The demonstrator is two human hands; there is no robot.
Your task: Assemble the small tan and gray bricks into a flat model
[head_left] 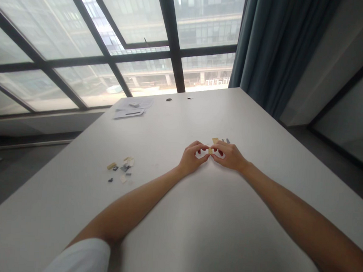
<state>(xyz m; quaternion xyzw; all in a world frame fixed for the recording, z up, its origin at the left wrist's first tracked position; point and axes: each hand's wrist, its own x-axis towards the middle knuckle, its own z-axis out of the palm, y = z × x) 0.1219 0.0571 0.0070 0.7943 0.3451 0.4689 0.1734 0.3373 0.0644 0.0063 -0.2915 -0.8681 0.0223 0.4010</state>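
Note:
Between the fingertips of both hands is a small yellowish toy building brick, just above or on the white table. My left hand pinches it from the left with thumb and index finger. My right hand closes on it from the right in the same way. Just behind the right hand lies a tan studded piece, with a few small grey and pale pieces beside it, partly hidden by the fingers.
On the white table, a loose group of tan, grey, white and black pieces lies left of my left forearm. Papers with a dark strip rest at the far left corner. Windows stand behind the table, a blue curtain at right.

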